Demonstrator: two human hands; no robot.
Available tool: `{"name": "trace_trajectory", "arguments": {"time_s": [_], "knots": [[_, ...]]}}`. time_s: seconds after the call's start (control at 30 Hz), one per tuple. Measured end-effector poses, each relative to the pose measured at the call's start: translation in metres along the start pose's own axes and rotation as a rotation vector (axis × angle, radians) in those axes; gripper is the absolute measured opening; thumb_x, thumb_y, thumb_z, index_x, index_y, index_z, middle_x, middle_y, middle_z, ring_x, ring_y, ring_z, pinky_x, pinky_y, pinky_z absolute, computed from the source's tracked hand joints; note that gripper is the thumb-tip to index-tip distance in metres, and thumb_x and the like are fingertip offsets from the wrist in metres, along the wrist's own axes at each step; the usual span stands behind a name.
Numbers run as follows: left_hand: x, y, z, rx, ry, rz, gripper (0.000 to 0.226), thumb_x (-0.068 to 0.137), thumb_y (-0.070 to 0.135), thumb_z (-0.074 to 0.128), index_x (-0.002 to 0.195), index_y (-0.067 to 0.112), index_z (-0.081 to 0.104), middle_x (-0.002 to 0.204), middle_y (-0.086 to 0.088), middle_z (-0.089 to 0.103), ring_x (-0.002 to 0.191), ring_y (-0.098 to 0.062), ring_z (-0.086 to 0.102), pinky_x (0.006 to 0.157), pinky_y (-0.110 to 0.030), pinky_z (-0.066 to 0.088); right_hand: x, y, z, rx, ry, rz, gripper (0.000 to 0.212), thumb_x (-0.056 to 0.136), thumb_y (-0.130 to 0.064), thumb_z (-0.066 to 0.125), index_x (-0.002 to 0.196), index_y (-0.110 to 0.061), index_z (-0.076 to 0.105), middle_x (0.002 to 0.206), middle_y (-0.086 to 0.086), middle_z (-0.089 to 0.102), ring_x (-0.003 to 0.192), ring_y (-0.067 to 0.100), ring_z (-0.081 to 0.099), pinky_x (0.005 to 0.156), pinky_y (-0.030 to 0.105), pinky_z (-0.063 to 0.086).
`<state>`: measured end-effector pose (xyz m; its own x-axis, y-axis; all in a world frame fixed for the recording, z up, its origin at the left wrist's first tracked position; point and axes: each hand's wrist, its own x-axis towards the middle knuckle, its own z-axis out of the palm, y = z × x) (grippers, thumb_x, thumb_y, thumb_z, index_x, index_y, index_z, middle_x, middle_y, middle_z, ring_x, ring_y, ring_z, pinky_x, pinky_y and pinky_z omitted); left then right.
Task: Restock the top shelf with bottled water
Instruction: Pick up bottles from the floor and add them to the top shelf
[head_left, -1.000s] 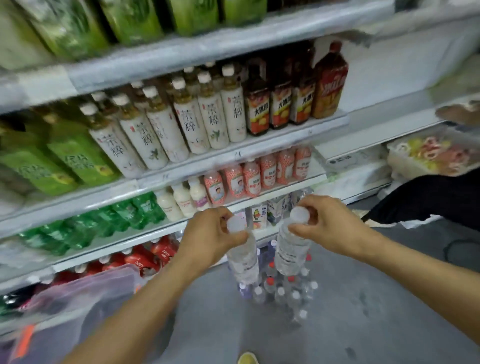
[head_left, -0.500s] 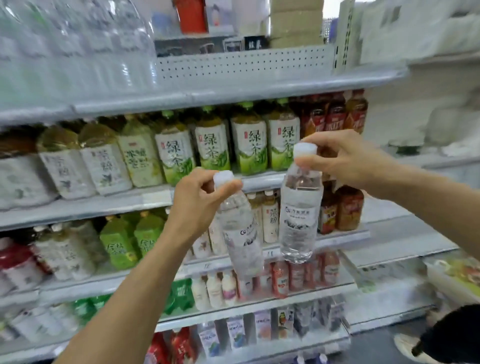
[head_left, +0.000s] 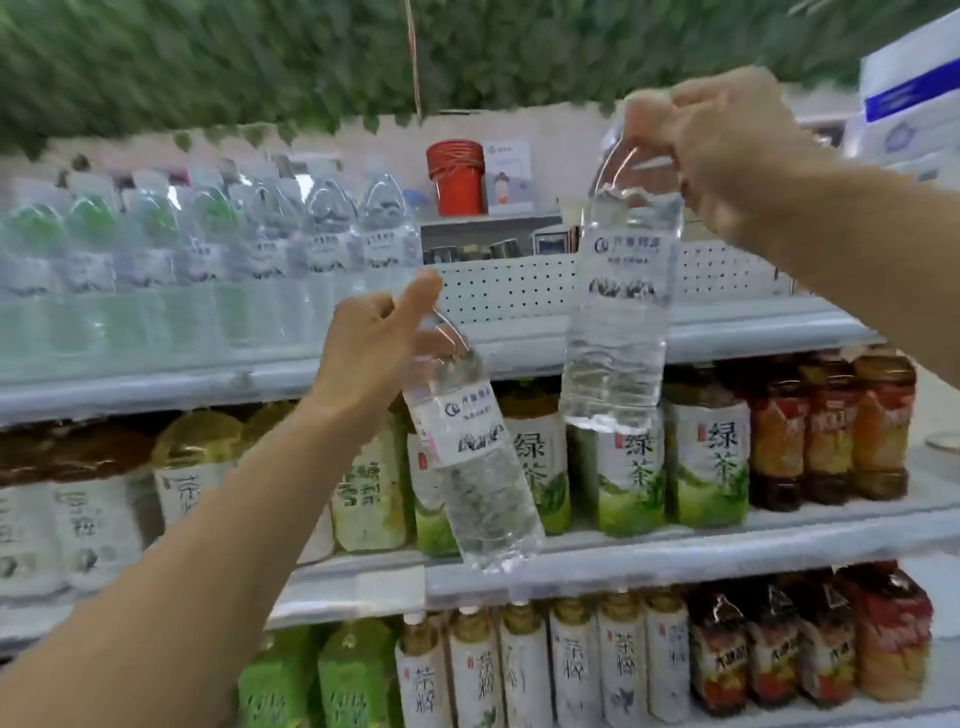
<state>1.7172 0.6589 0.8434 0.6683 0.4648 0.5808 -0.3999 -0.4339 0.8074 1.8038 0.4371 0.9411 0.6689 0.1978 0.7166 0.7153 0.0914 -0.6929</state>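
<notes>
Gripped two water bottles by their necks: right hand (head_left: 727, 140) pinched round the upright bottle (head_left: 621, 306) at upper right of frame, left hand (head_left: 374, 353) clamped on the tilted bottle (head_left: 472, 467) at centre. Hung both below and before the top shelf (head_left: 753, 332), its bare stretch right of the stocked water row (head_left: 208, 260). Risked a slip from neck-only holds, or clipping the shelf lip.

Top shelf (head_left: 727, 332) bare on right; water bottles (head_left: 208, 249) crowd its left.
</notes>
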Motion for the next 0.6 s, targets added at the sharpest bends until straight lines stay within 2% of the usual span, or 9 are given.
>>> {"name": "trace_trajectory", "arguments": {"time_s": [0.07,0.13,0.23,0.33,0.37,0.43,0.5,0.57,0.6], "knots": [[0.028,0.002,-0.010,0.015,0.012,0.034,0.051,0.094,0.049,0.057,0.097,-0.002,0.065,0.086,-0.008,0.076,0.074,-0.019,0.075,0.071,-0.039,0.059,0.033,-0.006,0.021,0.019,0.045,-0.038,0.022,0.091,-0.009,0.061,0.070,-0.008,0.063,0.058,-0.004,0.065,0.061,0.012,0.066,0.074,0.033,0.061],[0.051,0.004,-0.018,0.028,0.012,0.035,0.043,0.096,0.048,0.053,0.086,0.007,0.065,0.076,-0.004,0.076,0.071,-0.018,0.074,0.074,-0.039,0.059,0.063,-0.006,0.041,0.033,0.073,-0.063,0.027,0.088,-0.008,0.061,0.062,-0.012,0.060,0.055,-0.006,0.064,0.064,0.014,0.066,0.082,0.040,0.060],[0.083,0.002,-0.028,0.036,-0.015,0.052,0.048,0.100,0.044,0.049,0.076,0.006,0.066,0.070,-0.004,0.075,0.064,-0.016,0.073,0.055,-0.025,0.057,0.104,0.002,0.072,0.023,0.094,-0.115,0.026,0.087,-0.007,0.060,0.062,-0.011,0.059,0.063,0.001,0.061,0.066,0.018,0.061,0.082,0.040,0.060],[0.107,-0.005,-0.032,0.014,-0.044,0.034,0.049,0.100,0.043,0.048,0.080,0.002,0.066,0.072,-0.007,0.074,0.059,-0.015,0.071,0.045,-0.019,0.051,0.129,0.015,0.099,-0.016,0.088,-0.174,0.013,0.088,-0.006,0.058,0.080,0.000,0.066,0.073,0.010,0.060,0.066,0.019,0.060,0.072,0.031,0.058],[0.114,-0.008,-0.032,0.003,-0.043,0.023,0.048,0.099,0.044,0.049,0.082,0.002,0.066,0.071,-0.006,0.074,0.059,-0.015,0.071,0.046,-0.020,0.051,0.136,0.020,0.107,-0.024,0.085,-0.171,0.014,0.089,-0.005,0.057,0.086,0.006,0.066,0.077,0.012,0.060,0.068,0.018,0.061,0.072,0.031,0.060],[0.126,-0.015,-0.032,-0.020,-0.039,0.005,0.047,0.098,0.047,0.052,0.084,0.004,0.065,0.073,-0.006,0.074,0.066,-0.020,0.073,0.058,-0.027,0.055,0.145,0.032,0.123,-0.051,0.053,-0.153,0.022,0.091,-0.003,0.056,0.098,0.016,0.064,0.082,0.015,0.060,0.071,0.018,0.060,0.077,0.039,0.061],[0.134,-0.022,-0.032,-0.038,-0.038,-0.016,0.047,0.096,0.048,0.054,0.084,0.005,0.065,0.078,-0.008,0.075,0.072,-0.024,0.072,0.070,-0.037,0.057,0.147,0.044,0.137,-0.117,0.007,-0.146,0.021,0.092,-0.004,0.056,0.101,0.013,0.065,0.090,0.021,0.066,0.075,0.019,0.061,0.080,0.038,0.058],[0.138,-0.027,-0.032,-0.049,-0.031,-0.037,0.047,0.096,0.048,0.054,0.085,0.004,0.065,0.080,-0.010,0.075,0.076,-0.028,0.072,0.079,-0.042,0.058,0.152,0.059,0.146,-0.175,-0.020,-0.128,0.023,0.096,-0.011,0.058,0.106,0.007,0.067,0.105,0.023,0.069,0.080,0.019,0.067,0.073,0.026,0.060],[0.140,-0.030,-0.032,-0.051,-0.028,-0.049,0.048,0.095,0.049,0.055,0.086,0.003,0.066,0.082,-0.013,0.075,0.080,-0.031,0.072,0.083,-0.044,0.057,0.155,0.064,0.148,-0.175,-0.038,-0.112,0.025,0.096,-0.015,0.058,0.107,0.006,0.066,0.109,0.024,0.068,0.084,0.021,0.068,0.075,0.029,0.060]]}}
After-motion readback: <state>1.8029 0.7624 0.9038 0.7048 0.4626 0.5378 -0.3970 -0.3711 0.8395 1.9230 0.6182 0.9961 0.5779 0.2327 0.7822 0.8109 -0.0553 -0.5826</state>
